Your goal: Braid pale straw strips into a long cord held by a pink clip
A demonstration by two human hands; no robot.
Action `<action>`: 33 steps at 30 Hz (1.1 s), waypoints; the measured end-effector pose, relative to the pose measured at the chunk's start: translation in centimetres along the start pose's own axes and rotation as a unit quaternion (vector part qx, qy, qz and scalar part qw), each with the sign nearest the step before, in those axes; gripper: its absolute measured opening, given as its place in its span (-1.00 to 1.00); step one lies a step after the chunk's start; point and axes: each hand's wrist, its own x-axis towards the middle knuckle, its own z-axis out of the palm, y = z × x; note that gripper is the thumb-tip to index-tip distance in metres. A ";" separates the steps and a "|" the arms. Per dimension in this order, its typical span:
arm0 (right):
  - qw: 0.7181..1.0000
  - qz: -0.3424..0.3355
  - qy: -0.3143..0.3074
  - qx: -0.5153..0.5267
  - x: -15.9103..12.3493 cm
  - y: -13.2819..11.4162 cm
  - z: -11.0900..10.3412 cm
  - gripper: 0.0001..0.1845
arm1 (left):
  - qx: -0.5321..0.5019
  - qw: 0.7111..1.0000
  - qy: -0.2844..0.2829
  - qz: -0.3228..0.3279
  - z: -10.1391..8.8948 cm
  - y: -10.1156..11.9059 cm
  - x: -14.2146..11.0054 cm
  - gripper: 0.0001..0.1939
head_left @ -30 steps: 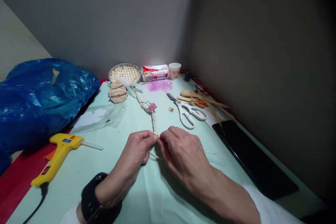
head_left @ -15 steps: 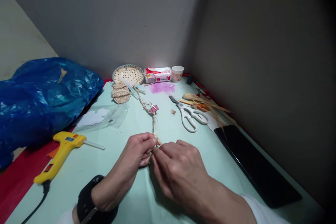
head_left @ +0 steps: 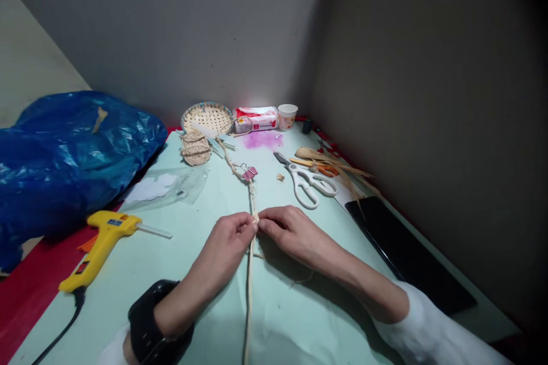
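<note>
A pale braided straw cord (head_left: 252,199) runs down the middle of the table, with a pink binder clip (head_left: 249,173) fastened on it farther away. My left hand (head_left: 231,238) pinches the cord from the left between thumb and forefinger. From the right, my right hand (head_left: 287,228) pinches the same spot, its fingertips touching those of the left. Below the hands a long loose strand (head_left: 249,302) hangs straight toward me. Thinner ends stick out to the right beneath my right hand. The exact crossing of strands is hidden by the fingertips.
White-handled scissors (head_left: 306,182) and dried straw husks (head_left: 319,155) lie right of the cord, near a black tablet-like slab (head_left: 402,251). A yellow glue gun (head_left: 100,245) and a blue plastic bag (head_left: 72,165) are left. A woven basket (head_left: 208,118) and paper cup (head_left: 287,117) stand behind.
My right hand has turned flatter and shifted, its fingertips now meeting the left's slightly farther up the cord. The long strand toward me and the thin ends have come into view.
</note>
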 end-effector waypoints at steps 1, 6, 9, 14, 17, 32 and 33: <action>1.000 0.005 0.000 0.016 0.1 0.1 0.0 -0.70 | 0.022 1.000 0.007 0.012 -0.1 0.1 0.0 -0.76; 0.985 0.052 0.026 0.162 0.2 0.4 0.5 -0.68 | 0.110 0.992 0.049 0.036 0.0 0.1 -0.5 -0.72; 0.976 0.065 0.052 0.202 0.2 0.4 0.9 -0.69 | 0.168 0.981 0.070 0.059 0.2 0.0 -0.9 -0.71; 0.976 0.086 0.079 0.186 0.2 0.4 1.1 -0.70 | 0.288 0.950 0.079 0.089 -0.2 0.6 -1.7 -0.67; 0.976 0.096 0.080 0.178 0.2 0.2 1.1 -0.71 | 0.342 0.931 0.091 0.087 -0.3 1.2 -2.1 -0.69; 0.899 0.144 0.030 0.413 -0.2 -0.3 0.7 -0.80 | 0.384 0.912 0.028 0.139 3.6 -0.3 -3.9 -0.86; 0.898 0.150 0.032 0.412 -0.2 -0.4 0.6 -0.81 | 0.380 0.914 -0.008 0.141 3.9 -0.2 -4.3 -0.85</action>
